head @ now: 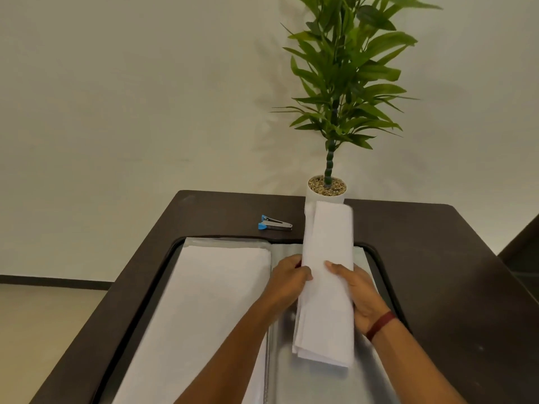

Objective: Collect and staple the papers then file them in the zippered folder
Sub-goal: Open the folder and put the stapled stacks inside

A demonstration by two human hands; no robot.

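Observation:
A stack of white papers (328, 246), bent lengthwise into a curve, is held up over the right half of the open zippered folder (309, 380). My left hand (287, 282) grips the stack's left edge. My right hand (357, 293) wraps around its right side, thumb on top. The folder lies flat with a dark zipper border, and more white sheets (210, 301) fill its left half. A small blue and metal stapler (274, 223) lies on the table beyond the folder, apart from both hands.
The dark brown table (455, 258) carries a potted green plant (326, 191) in a white pot at its far edge, just behind the raised papers. A pale wall stands behind it. Floor shows at the left.

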